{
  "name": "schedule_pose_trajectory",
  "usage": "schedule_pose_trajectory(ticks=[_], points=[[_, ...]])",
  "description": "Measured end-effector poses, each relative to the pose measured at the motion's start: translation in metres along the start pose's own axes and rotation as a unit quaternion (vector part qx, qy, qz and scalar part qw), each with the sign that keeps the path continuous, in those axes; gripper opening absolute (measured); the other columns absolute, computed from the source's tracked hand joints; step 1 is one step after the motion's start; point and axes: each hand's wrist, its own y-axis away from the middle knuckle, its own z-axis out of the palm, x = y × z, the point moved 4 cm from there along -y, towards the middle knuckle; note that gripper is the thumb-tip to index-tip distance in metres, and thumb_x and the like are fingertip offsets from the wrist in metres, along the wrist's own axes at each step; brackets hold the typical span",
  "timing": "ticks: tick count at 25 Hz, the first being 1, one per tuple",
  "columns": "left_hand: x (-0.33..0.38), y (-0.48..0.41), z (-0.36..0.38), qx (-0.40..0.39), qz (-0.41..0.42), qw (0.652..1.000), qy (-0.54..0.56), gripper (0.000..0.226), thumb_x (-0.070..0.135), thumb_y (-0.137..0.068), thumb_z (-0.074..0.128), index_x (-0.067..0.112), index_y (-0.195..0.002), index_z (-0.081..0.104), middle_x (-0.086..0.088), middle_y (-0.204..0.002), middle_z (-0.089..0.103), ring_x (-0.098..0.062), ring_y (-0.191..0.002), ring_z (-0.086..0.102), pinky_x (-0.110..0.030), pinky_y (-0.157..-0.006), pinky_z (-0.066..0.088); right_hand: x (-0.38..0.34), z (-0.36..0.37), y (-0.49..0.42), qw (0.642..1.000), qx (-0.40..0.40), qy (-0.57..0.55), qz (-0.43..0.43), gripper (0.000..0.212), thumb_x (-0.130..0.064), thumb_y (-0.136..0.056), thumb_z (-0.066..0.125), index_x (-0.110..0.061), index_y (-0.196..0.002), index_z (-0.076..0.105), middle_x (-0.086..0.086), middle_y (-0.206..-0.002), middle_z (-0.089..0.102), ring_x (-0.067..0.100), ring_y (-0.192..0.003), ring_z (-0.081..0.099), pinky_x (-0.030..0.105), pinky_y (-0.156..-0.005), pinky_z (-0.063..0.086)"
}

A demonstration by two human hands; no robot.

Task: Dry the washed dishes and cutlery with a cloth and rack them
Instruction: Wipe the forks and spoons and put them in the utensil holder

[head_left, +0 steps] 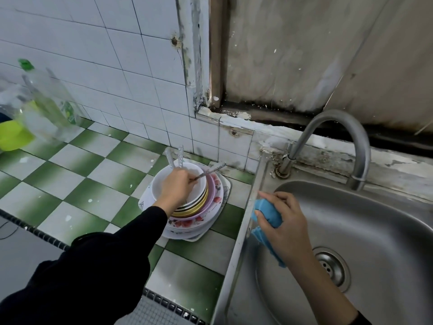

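Note:
A stack of plates (194, 221) and bowls stands on the green-and-white tiled counter, with a white bowl (161, 181) on top. Cutlery lies in that bowl: two clear-handled pieces (180, 156) and a metal-handled one (212, 171) stick out. My left hand (175, 188) is over the bowl and grips the metal-handled piece near its lower end. My right hand (283, 221) holds a bunched blue cloth (267, 214) above the left edge of the steel sink (375, 231). No rack is in view.
A curved steel tap (339, 141) rises behind the sink, whose drain (332, 266) is at the lower right. A clear bottle with a green cap (46, 102) and a lime-green container (11, 134) stand at the far left by the tiled wall.

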Motion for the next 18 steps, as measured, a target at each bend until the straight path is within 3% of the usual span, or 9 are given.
schedule_pose_trajectory(ticks=[4, 7, 11, 15, 18], points=[[0.018, -0.001, -0.011, 0.111, 0.055, 0.989, 0.081, 0.015, 0.014, -0.092, 0.064, 0.008, -0.100, 0.075, -0.006, -0.091, 0.070, -0.024, -0.093, 0.056, -0.034, -0.081, 0.046, 0.006, -0.013, 0.000, 1.000, 0.003, 0.009, -0.004, 0.043, -0.011, -0.079, 0.077, -0.020, -0.120, 0.066, -0.004, -0.110, 0.050, -0.002, -0.094, 0.046, -0.002, -0.083, 0.036], [0.040, 0.005, -0.025, 0.162, 0.059, 0.970, 0.171, 0.019, 0.015, -0.092, 0.064, 0.007, -0.105, 0.074, -0.004, -0.097, 0.071, -0.014, -0.091, 0.060, -0.020, -0.084, 0.043, 0.005, -0.023, 0.004, 1.000, 0.005, 0.001, -0.002, 0.044, -0.011, -0.079, 0.077, -0.020, -0.121, 0.065, -0.004, -0.109, 0.050, -0.002, -0.096, 0.048, -0.001, -0.083, 0.036], [0.068, 0.019, -0.038, 0.140, 0.006, 0.943, 0.303, 0.015, 0.014, -0.087, 0.070, 0.008, -0.100, 0.076, 0.003, -0.090, 0.071, -0.003, -0.084, 0.064, -0.005, -0.078, 0.044, -0.001, -0.036, 0.009, 0.997, -0.012, -0.057, 0.040, 0.047, -0.016, -0.080, 0.076, -0.029, -0.122, 0.059, -0.011, -0.108, 0.050, -0.006, -0.099, 0.051, 0.009, -0.078, 0.046], [0.104, 0.056, -0.035, 0.092, -0.036, 0.909, 0.405, 0.010, 0.010, -0.086, 0.071, 0.007, -0.094, 0.075, 0.001, -0.070, 0.067, 0.002, -0.055, 0.057, -0.010, -0.058, 0.047, -0.001, -0.049, 0.022, 0.977, -0.015, -0.173, 0.125, 0.051, -0.017, -0.075, 0.082, -0.043, -0.107, 0.051, -0.015, -0.106, 0.055, 0.007, -0.096, 0.059, 0.027, -0.077, 0.057], [0.124, 0.086, -0.020, 0.063, -0.045, 0.910, 0.407, 0.009, 0.011, -0.087, 0.069, 0.009, -0.094, 0.075, 0.007, -0.063, 0.065, 0.001, -0.051, 0.053, -0.019, -0.060, 0.050, -0.003, -0.061, 0.029, 0.963, -0.008, -0.222, 0.149, 0.054, -0.018, -0.069, 0.086, -0.041, -0.102, 0.049, -0.009, -0.106, 0.057, 0.012, -0.097, 0.060, 0.029, -0.076, 0.057]])
